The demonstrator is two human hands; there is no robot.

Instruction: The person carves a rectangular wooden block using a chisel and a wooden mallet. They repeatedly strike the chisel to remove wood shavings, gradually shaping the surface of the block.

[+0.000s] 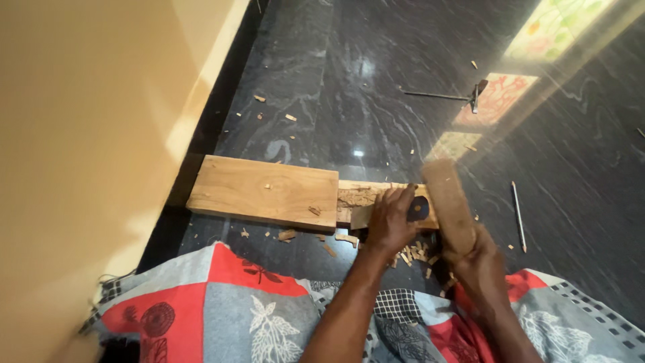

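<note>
A light wooden plank (262, 191) lies on the dark stone floor, with a chiselled, rough section (359, 196) at its right end. My left hand (391, 222) rests on that rough section, gripping a chisel (416, 210) with a dark handle end. My right hand (478, 265) grips a wooden mallet block (449, 205), which is raised and blurred just right of the chisel. Wood chips (413, 255) lie scattered below the plank near my hands.
A cream wall (87, 134) runs along the left. A hammer (450, 96) lies on the floor farther away, a pencil (518, 215) to the right. A patterned red, grey and blue cloth (255, 309) covers my lap. Patterned tiles (497, 97) sit at upper right.
</note>
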